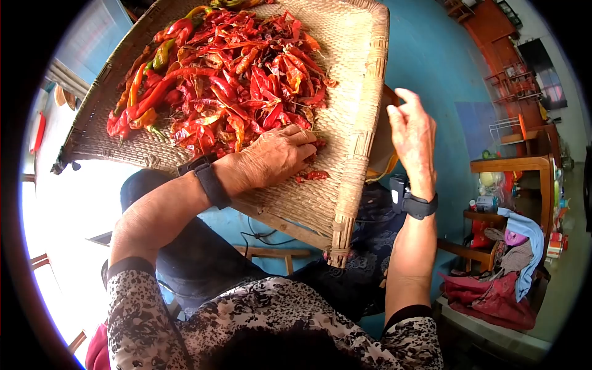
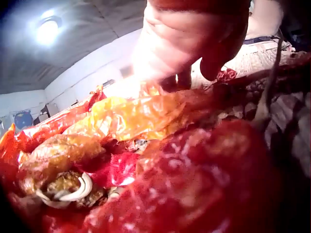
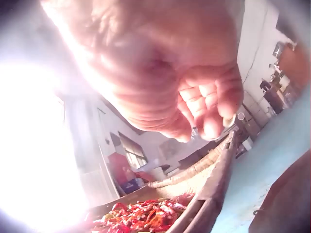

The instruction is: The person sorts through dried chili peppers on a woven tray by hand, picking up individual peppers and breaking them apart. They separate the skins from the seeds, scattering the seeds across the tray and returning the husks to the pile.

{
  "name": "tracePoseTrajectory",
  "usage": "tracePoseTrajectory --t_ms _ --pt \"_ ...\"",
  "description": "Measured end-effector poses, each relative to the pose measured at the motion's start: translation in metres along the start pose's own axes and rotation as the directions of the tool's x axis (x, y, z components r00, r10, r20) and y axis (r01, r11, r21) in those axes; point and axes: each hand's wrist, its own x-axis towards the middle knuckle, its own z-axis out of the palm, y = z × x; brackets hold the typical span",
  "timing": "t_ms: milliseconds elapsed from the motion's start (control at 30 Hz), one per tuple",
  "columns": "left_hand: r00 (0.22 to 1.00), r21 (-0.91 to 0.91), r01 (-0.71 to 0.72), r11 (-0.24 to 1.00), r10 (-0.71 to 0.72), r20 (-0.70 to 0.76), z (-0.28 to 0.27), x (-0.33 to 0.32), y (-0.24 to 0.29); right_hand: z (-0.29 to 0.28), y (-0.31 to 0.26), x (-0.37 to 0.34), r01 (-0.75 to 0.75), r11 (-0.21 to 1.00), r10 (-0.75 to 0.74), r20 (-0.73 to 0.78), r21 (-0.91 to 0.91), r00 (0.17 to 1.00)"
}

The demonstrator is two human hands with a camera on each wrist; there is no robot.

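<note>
Dried red chili peppers [image 1: 246, 74], wrinkled and some with orange or green patches, lie heaped in a square woven tray [image 1: 348, 37]. At the near side of the heap is my left hand [image 1: 277, 157], bent fingers down among the chilies; whether they pinch one I cannot tell. Close up in the left wrist view, shiny red and orange chili skins [image 2: 146, 116] spread before that hand. My right hand [image 1: 413, 132] is raised just outside the tray's right rim, its fingers loosely bent. From the right wrist view, its fingertips hang above the rim [image 3: 214, 189] with no chili visible in them.
Beneath the right hand, beyond the rim, a container with a yellow edge [image 1: 385, 166] is partly hidden. A wooden chair [image 1: 536, 166] heaped with clothes [image 1: 512, 277] stands at right. Loose chili pieces [image 1: 312, 176] lie near the tray's front corner, above the person's legs.
</note>
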Motion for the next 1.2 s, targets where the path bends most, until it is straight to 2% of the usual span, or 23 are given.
tracePoseTrajectory --t_ms 100,133,200,267,333,367,433,567,600,667,700,733,800,833,867,900,933,967,1000,1100,1167,1200 --pt "0.988 -0.332 0.151 0.931 -0.146 0.041 -0.017 0.005 0.000 0.018 -0.022 0.000 0.194 0.965 -0.211 0.086 0.175 0.974" --pt "0.988 -0.333 0.152 0.931 -0.147 0.041 -0.021 0.008 -0.001 0.017 -0.032 0.000 0.147 0.968 -0.191 0.213 0.204 0.958" --pt "0.967 -0.524 0.198 0.828 -0.251 -0.031 -0.027 0.012 -0.003 0.027 -0.042 0.000 0.146 0.942 -0.253 0.352 0.303 0.901" --pt "0.916 -0.686 0.301 0.662 -0.400 0.016 -0.038 0.013 -0.002 0.033 -0.049 0.000 0.160 0.933 -0.291 0.412 0.323 0.864" --pt "0.888 -0.724 0.328 0.607 -0.460 0.017 -0.041 0.012 -0.005 0.038 -0.060 0.002 0.110 0.943 -0.255 0.468 0.315 0.846" --pt "0.886 -0.724 0.329 0.606 -0.463 0.015 -0.042 0.012 -0.005 0.041 -0.061 0.003 0.112 0.942 -0.258 0.470 0.316 0.844" --pt "0.853 -0.819 0.361 0.445 -0.514 0.097 -0.043 0.008 -0.006 0.050 -0.061 0.001 0.110 0.952 -0.236 0.458 0.285 0.857" --pt "0.827 -0.853 0.383 0.354 -0.542 0.146 -0.045 0.006 -0.004 0.044 -0.063 0.005 0.120 0.963 -0.205 0.368 0.242 0.907" --pt "0.827 -0.854 0.382 0.355 -0.543 0.145 -0.044 0.006 -0.002 0.039 -0.063 0.007 0.121 0.963 -0.206 0.367 0.241 0.907" --pt "0.842 -0.778 0.446 0.442 -0.501 0.198 -0.043 0.005 0.001 0.029 -0.060 0.011 0.067 0.983 -0.090 0.132 0.172 0.987" --pt "0.901 -0.708 0.404 0.579 -0.386 0.199 -0.043 0.005 0.002 0.024 -0.052 0.014 0.141 0.985 -0.141 -0.007 0.101 0.990" --pt "0.960 -0.653 0.260 0.712 -0.264 0.094 -0.033 0.003 0.003 0.023 -0.040 0.016 0.160 0.984 -0.150 -0.124 0.073 0.981" --pt "0.996 -0.562 0.090 0.822 -0.068 0.060 -0.022 0.001 0.009 0.013 -0.020 0.016 0.024 1.000 -0.022 -0.157 0.011 0.987" --pt "0.998 -0.443 0.011 0.896 0.020 0.066 -0.022 -0.001 0.013 0.008 -0.010 0.016 -0.008 0.999 0.001 -0.143 -0.045 0.990" --pt "0.997 -0.445 0.008 0.895 0.025 0.067 -0.020 -0.003 0.016 0.004 -0.002 0.014 -0.039 0.994 0.026 -0.131 -0.101 0.991" --pt "0.990 -0.317 -0.003 0.948 0.048 0.133 -0.018 -0.005 0.019 -0.001 0.005 0.012 -0.107 0.976 0.095 -0.071 -0.192 0.993" --pt "0.978 -0.184 -0.024 0.983 0.061 0.199 -0.014 -0.008 0.020 -0.003 0.010 0.009 -0.111 0.975 0.098 -0.073 -0.193 0.992" --pt "0.991 -0.109 -0.094 0.990 0.104 0.089 -0.005 -0.011 0.019 -0.003 0.014 0.006 -0.086 0.953 0.073 -0.052 -0.291 0.996" --pt "0.990 -0.111 -0.096 0.989 0.106 0.092 -0.004 -0.012 0.019 -0.003 0.016 0.003 -0.059 0.921 0.052 -0.029 -0.384 0.998" --pt "0.990 -0.071 -0.126 0.989 0.131 0.060 -0.002 -0.009 0.015 0.002 0.011 0.005 0.067 0.987 -0.077 -0.066 -0.146 0.995" --pt "0.988 -0.145 -0.103 0.984 0.118 0.096 -0.004 -0.008 0.013 0.006 -0.010 0.006 0.115 0.993 -0.115 -0.048 0.009 0.992" --pt "0.988 -0.144 -0.101 0.984 0.116 0.099 -0.006 -0.008 0.012 0.013 -0.017 0.006 0.197 0.980 -0.195 -0.059 0.037 0.979"
